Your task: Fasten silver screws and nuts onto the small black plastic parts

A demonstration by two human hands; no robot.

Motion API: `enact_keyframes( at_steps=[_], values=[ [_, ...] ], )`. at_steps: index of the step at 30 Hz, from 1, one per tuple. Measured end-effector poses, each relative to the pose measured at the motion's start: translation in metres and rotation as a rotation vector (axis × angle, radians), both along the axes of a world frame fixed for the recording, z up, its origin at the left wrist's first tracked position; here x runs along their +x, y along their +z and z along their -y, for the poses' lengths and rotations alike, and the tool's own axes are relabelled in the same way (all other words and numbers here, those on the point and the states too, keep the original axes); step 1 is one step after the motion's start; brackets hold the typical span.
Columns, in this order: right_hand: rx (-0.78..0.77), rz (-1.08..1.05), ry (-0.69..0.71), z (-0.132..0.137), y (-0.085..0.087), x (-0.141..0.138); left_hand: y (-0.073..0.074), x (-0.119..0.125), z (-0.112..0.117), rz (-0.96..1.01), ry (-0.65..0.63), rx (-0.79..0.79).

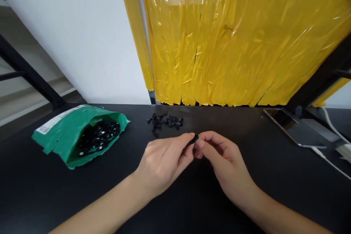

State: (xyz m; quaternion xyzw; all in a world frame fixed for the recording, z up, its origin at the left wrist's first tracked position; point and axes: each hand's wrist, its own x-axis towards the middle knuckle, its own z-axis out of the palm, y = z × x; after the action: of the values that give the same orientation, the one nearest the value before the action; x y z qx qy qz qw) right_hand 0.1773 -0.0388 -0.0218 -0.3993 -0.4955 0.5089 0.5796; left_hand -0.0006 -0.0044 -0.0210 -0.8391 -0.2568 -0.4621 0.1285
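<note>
Between the fingertips of my left hand is a small black piece, pinched by thumb and forefinger. My right hand meets it from the other side, its thumb and fingertips closed at the piece's right end. What kind of part it is cannot be made out, as the fingers cover most of it. Just beyond my hands, a loose pile of small black parts lies on the black table. To the left, a torn green bag gapes open, with many similar black parts and some silvery round bits inside.
A phone with a white cable plugged in lies at the right. Yellow plastic sheeting hangs behind the table beside a white panel. Black frame bars rise at both sides.
</note>
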Motion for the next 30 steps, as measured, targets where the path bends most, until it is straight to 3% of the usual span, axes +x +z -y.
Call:
enact_keyframes(
  at_steps=[10, 13, 17, 20, 23, 25, 28, 30],
  values=[
    [-0.363, -0.593, 0.412, 0.007, 0.012, -0.001, 0.0, -0.007, -0.016, 0.013, -0.235, -0.011],
    [-0.393, -0.653, 0.448, 0.007, 0.01, -0.001, 0.0, -0.007, -0.017, 0.01, -0.242, -0.058],
    [-0.362, -0.468, 0.369, -0.001, 0.0, 0.001, 0.001, -0.005, -0.014, 0.09, -0.088, -0.186],
    [-0.205, -0.243, 0.163, -0.009, -0.007, 0.006, 0.004, -0.003, -0.012, 0.115, -0.046, -0.312],
    [0.087, 0.051, -0.026, -0.014, -0.007, 0.013, 0.009, -0.002, -0.009, 0.146, -0.094, -0.529],
    [0.221, 0.223, -0.07, -0.015, -0.006, 0.017, 0.011, 0.0, -0.007, 0.176, -0.153, -0.723],
    [0.294, 0.338, -0.073, -0.015, -0.005, 0.018, 0.011, 0.001, -0.006, 0.228, -0.224, -0.927],
    [0.302, 0.344, -0.066, -0.015, -0.006, 0.018, 0.009, 0.002, -0.005, 0.247, -0.227, -0.955]
  ],
)
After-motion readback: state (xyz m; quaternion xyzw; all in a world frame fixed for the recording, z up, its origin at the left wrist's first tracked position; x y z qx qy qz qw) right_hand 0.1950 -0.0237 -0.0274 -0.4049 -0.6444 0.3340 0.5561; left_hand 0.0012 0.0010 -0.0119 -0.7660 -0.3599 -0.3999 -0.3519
